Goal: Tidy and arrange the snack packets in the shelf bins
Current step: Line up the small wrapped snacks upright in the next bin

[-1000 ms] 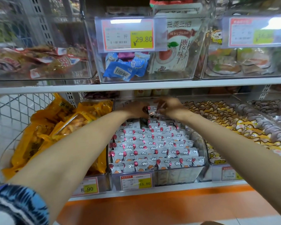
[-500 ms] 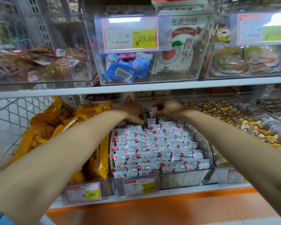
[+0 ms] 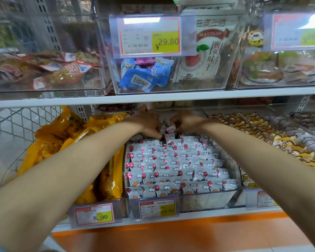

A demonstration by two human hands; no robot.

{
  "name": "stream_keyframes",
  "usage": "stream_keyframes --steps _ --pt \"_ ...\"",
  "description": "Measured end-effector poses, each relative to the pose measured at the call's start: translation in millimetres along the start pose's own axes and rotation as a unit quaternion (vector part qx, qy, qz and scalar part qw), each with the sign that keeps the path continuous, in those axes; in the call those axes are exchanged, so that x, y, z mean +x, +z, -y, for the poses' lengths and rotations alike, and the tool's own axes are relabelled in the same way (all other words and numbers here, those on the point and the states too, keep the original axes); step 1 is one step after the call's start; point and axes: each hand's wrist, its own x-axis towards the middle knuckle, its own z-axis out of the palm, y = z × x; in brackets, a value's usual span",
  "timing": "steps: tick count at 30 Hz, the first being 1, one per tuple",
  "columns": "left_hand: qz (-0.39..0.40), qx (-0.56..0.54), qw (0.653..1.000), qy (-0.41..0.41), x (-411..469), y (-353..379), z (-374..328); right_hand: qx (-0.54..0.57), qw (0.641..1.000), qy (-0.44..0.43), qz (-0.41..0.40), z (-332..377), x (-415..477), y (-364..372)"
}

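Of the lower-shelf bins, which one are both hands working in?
The middle bin, filled with white balloon-print packets, between the yellow bags and the cartoon-print packets.

Upper price tag, on the front of the clear middle bin: "¥29.80", with the character "斤".
Lower left price tag, below the yellow bags: "8.90".
Lower middle price tag: blurred, apparently "15.80".
White pouch: "櫻" and "味" legible.
Upper right price tag: illegible.

In the middle bin small packets lie in rows; left hand and right hand at its back.
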Motion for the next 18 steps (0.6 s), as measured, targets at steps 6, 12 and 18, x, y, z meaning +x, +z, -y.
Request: stream_keyframes --steps 6,12,18 --pt "-0.024 -0.054 0.998 0.005 -7 0 1 -0.021 1.0 -0.011 0.012 -3 4 7" --pt "-0.053 -0.138 0.989 0.027 -7 7 0 -0.052 0.999 -0.006 0.007 -15 5 1" --pt "0.01 -0.211 0.975 0.064 -2 8 -10 0.06 0.987 -0.045 -0.145 -14 2 -5"
